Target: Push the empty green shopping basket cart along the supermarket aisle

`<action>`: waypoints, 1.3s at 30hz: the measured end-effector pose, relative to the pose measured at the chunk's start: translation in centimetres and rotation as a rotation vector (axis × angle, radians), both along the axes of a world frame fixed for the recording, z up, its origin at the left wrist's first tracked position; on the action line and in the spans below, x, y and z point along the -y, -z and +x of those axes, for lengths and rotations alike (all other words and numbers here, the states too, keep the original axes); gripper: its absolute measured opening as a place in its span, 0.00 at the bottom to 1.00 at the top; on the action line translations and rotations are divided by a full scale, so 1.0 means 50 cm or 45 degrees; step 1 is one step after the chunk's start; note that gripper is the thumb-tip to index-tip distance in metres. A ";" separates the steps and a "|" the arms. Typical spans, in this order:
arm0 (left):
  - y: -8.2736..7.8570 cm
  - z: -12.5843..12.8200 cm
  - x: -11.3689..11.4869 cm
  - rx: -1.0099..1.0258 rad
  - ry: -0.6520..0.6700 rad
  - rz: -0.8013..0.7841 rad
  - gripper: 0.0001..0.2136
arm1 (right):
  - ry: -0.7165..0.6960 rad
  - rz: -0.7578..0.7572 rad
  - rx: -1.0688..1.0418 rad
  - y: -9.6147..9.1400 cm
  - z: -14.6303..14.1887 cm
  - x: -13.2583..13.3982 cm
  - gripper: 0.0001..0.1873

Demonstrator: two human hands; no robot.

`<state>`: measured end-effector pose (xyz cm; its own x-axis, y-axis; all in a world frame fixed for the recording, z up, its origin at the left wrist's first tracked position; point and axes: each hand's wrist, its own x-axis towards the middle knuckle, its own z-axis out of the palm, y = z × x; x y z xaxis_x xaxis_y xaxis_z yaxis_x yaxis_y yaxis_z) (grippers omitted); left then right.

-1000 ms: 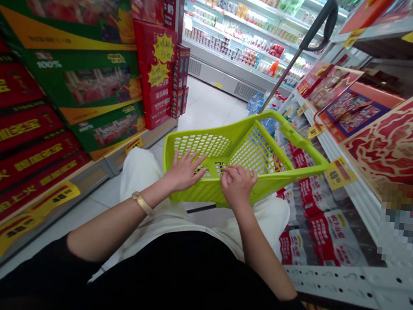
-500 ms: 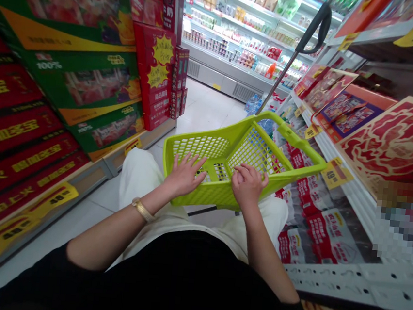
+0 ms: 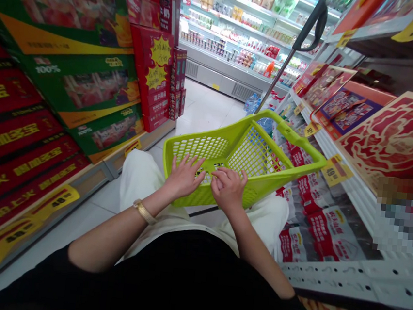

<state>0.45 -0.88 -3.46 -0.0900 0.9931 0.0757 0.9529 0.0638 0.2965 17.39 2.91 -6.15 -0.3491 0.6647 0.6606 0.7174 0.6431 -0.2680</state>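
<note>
A lime-green plastic shopping basket (image 3: 287,155) stands in the aisle in front of my knees, tilted, with a long black-gripped pull handle (image 3: 311,24) rising to the upper right. My left hand (image 3: 184,176) lies flat on the basket's near rim, fingers spread, a gold watch on the wrist. My right hand (image 3: 228,188) rests beside it on the same rim, fingers curled down over the mesh. Nothing shows inside the basket. I wear white trousers and a black top.
Stacked red and green drink cartons (image 3: 82,84) line the left side. Shelves with red gift boxes (image 3: 401,135) and red packets (image 3: 326,225) run along the right, with yellow price tags. A chilled display case (image 3: 234,50) closes the far end of the white-tiled aisle.
My right hand has slid left along the basket rim, closer to my left hand. The left hand has barely moved. The view has shifted slightly.
</note>
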 end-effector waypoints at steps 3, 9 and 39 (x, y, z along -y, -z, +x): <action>-0.002 0.002 0.001 -0.001 -0.015 -0.002 0.28 | 0.076 0.004 -0.046 -0.005 0.025 -0.017 0.06; 0.008 0.010 0.001 -0.021 0.095 0.058 0.29 | 0.180 0.016 -0.089 -0.002 0.038 -0.023 0.07; 0.006 0.012 0.003 0.019 0.039 0.063 0.27 | -0.009 0.104 -0.089 0.020 -0.025 0.026 0.06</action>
